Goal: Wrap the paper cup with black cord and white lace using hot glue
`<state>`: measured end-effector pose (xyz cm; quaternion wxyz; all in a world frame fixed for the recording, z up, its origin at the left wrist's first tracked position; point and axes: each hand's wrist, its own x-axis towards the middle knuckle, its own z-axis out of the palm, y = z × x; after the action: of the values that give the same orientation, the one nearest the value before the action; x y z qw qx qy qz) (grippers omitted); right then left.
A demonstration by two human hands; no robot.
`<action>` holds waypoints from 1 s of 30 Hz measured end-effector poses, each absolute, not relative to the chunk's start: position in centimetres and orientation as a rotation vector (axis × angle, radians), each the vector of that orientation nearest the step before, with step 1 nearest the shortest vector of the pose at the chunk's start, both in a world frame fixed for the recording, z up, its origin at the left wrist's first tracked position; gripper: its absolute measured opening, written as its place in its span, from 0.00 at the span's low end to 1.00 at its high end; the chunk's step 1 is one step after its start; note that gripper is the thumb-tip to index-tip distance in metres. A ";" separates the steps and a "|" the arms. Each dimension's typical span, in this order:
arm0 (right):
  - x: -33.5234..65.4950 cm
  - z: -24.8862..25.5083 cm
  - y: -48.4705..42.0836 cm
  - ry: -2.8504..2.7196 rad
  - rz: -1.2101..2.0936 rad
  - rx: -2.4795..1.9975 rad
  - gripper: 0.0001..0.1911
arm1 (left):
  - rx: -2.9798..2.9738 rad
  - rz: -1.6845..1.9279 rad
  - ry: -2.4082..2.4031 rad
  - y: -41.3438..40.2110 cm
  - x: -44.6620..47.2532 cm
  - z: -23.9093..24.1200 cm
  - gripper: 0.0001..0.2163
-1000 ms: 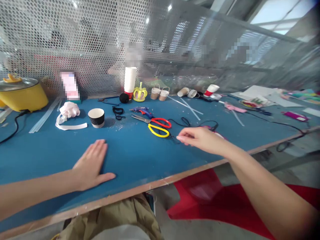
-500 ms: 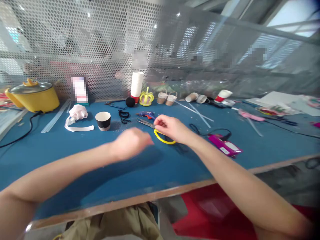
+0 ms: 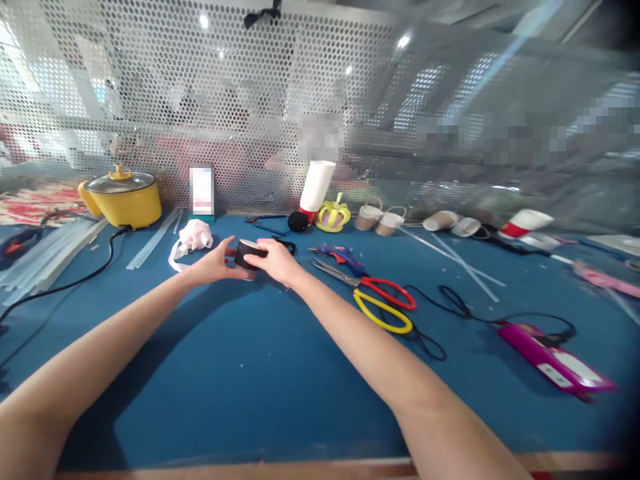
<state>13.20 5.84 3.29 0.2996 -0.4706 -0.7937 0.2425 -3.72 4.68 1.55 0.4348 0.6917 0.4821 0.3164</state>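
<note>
Both bare hands meet at the black cup (image 3: 249,255), which is a little left of centre over the blue worktop (image 3: 250,387). The right hand (image 3: 280,261) has its grip closed on it from three o'clock, the thumb lying across the dark side and the fingers reaching toward the rim. The left hand (image 3: 220,262) comes in from nine o'clock with a wide grip, thumb and fingers parted around that side; I cannot tell whether they press on the wall. Whether the base rests on the surface is also hard to tell.

Clock directions here run from the cup, with twelve pointing away from the person. A crumpled white ribbon (image 3: 194,237) lies near the left hand at about ten. Farther out, also near ten, stands a yellow electric pot (image 3: 127,205) with a glass lid. A black ball (image 3: 298,221) sits at two, just in front of a leaning stack of white cups (image 3: 319,187), and a yellow crown-shaped piece (image 3: 333,217) stands beside the stack. A blue glue gun (image 3: 345,259) lies at three, and next to it, slightly past three, are scissors (image 3: 357,284) with one red and one yellow handle loop. Well apart, at half past three, lies a magenta device (image 3: 555,360) with a black cord.
</note>
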 end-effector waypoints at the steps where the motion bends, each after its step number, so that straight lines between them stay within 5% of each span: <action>1: 13.7 3.6 5.6 -2.105 0.688 -1.240 0.10 | 1.614 0.800 1.120 4.4 -3.2 1.6 0.41; 4: 15.5 4.8 4.1 -2.058 0.868 -1.144 0.12 | 1.448 0.793 0.869 3.2 -1.5 2.0 0.31; 7: 17.1 5.8 2.1 -2.020 0.968 -1.028 0.14 | 1.401 0.827 0.798 1.6 0.0 2.2 0.31; 12: 18.2 6.0 -0.5 -2.083 0.691 -1.003 0.06 | 1.747 0.883 1.062 -0.5 1.3 1.7 0.32; 22: 18.4 4.3 -1.3 -2.120 0.528 -0.974 0.06 | 1.786 0.801 1.187 -1.0 1.6 1.0 0.26; 30: 17.9 3.5 -1.7 -2.210 0.255 -0.911 0.08 | 1.838 0.818 1.110 -0.8 1.3 0.0 0.32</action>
<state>17.91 -1.67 3.49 0.3606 -0.3536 -0.8574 0.0989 1.32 -0.84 -0.04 0.4095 0.7297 0.4408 0.3249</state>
